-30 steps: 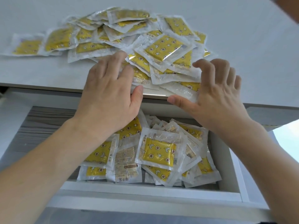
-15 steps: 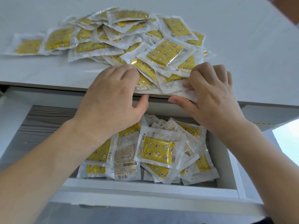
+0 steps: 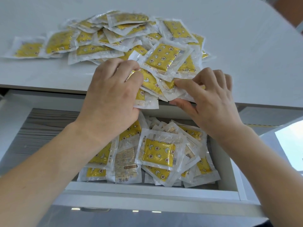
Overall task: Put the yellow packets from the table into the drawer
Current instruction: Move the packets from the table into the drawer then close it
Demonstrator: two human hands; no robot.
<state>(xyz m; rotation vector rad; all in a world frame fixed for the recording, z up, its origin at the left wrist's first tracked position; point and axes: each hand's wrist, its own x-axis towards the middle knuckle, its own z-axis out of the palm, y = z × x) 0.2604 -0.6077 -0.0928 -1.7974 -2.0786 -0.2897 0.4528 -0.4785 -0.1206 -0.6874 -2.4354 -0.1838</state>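
Note:
A large heap of yellow packets [image 3: 114, 40] in clear wrappers lies on the white table [image 3: 237, 46]. A bunch of packets [image 3: 164, 74] has been gathered at the table's front edge, partly overhanging it. My left hand [image 3: 113, 95] grips the bunch from the left, fingers curled over it and thumb under. My right hand [image 3: 208, 99] pinches its right side between thumb and curled fingers. Below stands the open drawer [image 3: 147, 192], with several yellow packets [image 3: 157, 153] lying in its right half.
The drawer's left half shows bare grey wood-grain bottom [image 3: 49, 128]. The drawer's white right wall [image 3: 224, 163] rises beside the packets inside. A bright patch of floor [image 3: 290, 145] is at the right.
Both hands have drawn a bunch of packets toward the table's front edge and closed around it. The bunch now overhangs the edge above the drawer.

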